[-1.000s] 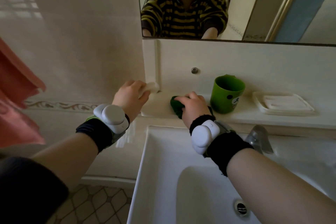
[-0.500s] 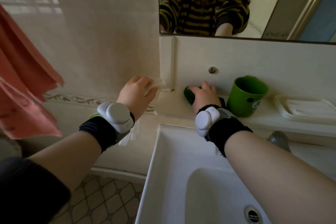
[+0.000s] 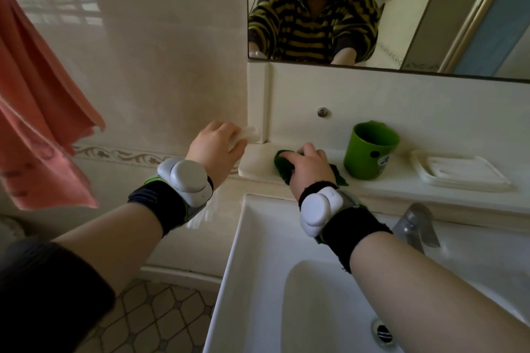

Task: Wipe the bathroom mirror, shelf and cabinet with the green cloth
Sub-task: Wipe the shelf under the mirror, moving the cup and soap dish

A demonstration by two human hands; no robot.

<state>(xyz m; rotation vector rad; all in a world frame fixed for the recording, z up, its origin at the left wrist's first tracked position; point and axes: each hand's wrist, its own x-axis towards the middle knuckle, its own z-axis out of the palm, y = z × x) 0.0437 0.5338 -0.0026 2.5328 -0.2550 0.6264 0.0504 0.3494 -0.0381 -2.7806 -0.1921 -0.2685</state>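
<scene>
Here the fingers (image 3: 309, 152) of the right hand (image 3: 308, 173) curl over the bunched green cloth (image 3: 282, 165), pressing it onto the left end of the shelf (image 3: 256, 165). The left hand (image 3: 213, 149) grips a pale object (image 3: 248, 132) just beside that end. It is best to sweep firmly toward the cup (image 3: 368, 152), reaching the back corner.

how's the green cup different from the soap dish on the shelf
The cup is green, tall and upright; the soap dish is white, low and flat. The cup stands close to the right hand gripping the green cloth; the soap dish lies farther right. Both sit on the shelf under the mirror.
</scene>
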